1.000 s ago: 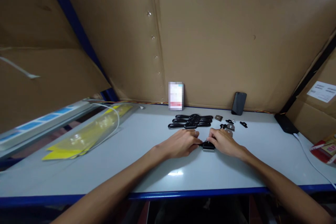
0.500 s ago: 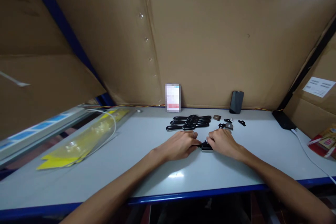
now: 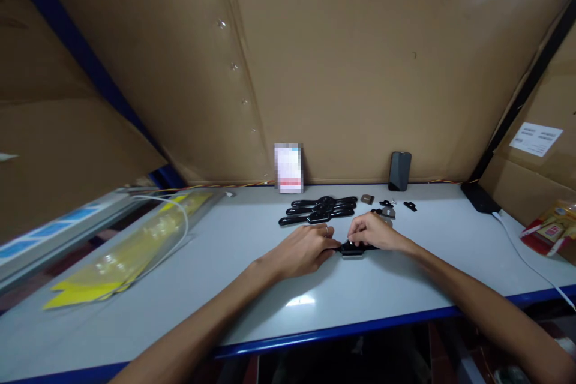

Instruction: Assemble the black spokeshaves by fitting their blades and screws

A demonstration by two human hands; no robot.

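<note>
A black spokeshave (image 3: 352, 250) lies across the table in front of me, its pale metal blade edge facing me. My left hand (image 3: 310, 246) is closed round its left handle, which the fingers mostly hide. At the middle of the tool, my right hand (image 3: 371, 232) pinches a small silvery screw (image 3: 351, 243); the fingertips partly cover it. The right handle shows below that hand. Just behind my hands several more black spokeshaves (image 3: 319, 210) lie side by side. To their right are a flat metal blade (image 3: 367, 198), another blade (image 3: 387, 213) and a black cap piece (image 3: 410, 206).
A phone (image 3: 399, 171) and a blurred-out screen (image 3: 288, 168) lean against the cardboard wall (image 3: 342, 72). Yellow-edged plastic packaging (image 3: 130, 252) and a power strip (image 3: 58, 228) lie left. A black box (image 3: 483, 198) with a white cable (image 3: 517, 240) stands right.
My right hand has lifted off its grip over the spokeshave's right side and now pinches at the screw, uncovering more of the body. My left hand keeps its hold. The view has shifted slightly right.
</note>
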